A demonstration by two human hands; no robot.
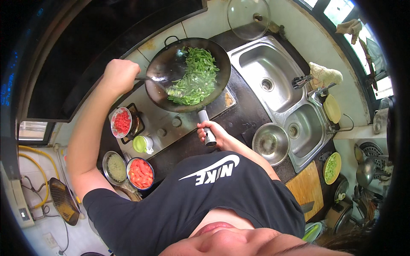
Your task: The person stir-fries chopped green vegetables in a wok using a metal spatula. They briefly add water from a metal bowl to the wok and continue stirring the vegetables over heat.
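My left hand (121, 75) is closed around the handle of a metal wok spatula (157, 79). The spatula's blurred blade lies among shredded green vegetables (200, 68) in a large dark wok (161, 67). My right hand (214, 132) grips the wok's grey tubular handle (203, 116) below the rim. Under the wok is a stainless gas stove (174, 123). The wok tilts slightly, and the greens lie mostly on its right side. On the left burner stands a patterned bowl of diced red food (122, 122). Beside that burner sits a green-lidded container (141, 144).
Near my left elbow are a steel bowl of pale shreds (116, 168) and an enamel bowl of tomato pieces (140, 173). To the right are a double sink (272, 73), a steel basin (271, 143), a cutting board (306, 188) with a cleaver (307, 207), and a glass lid (248, 24).
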